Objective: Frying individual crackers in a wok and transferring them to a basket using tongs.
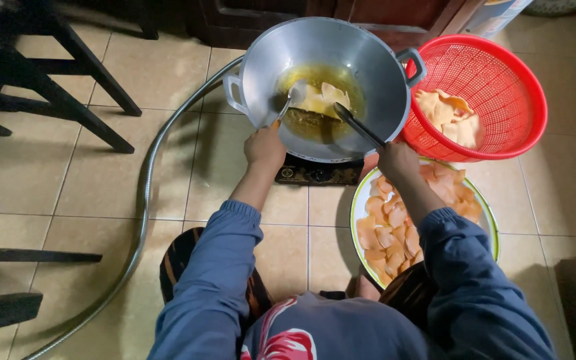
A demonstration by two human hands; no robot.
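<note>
My left hand (265,148) is clenched around the handle of a metal ladle (293,97), its bowl resting on pale puffed crackers (325,99) in the oil of the round grey aluminium wok (381,73). My right hand (398,160) grips a dark slender utensil (358,125), possibly tongs, its tip in the oil. Red plastic basket (508,80) just right of the wok; plate of raw orange chips (388,230) under my right forearm.

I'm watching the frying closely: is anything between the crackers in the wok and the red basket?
Only the wok rim and right handle stand between the crackers and the basket beside it; nothing else visible does.
</note>
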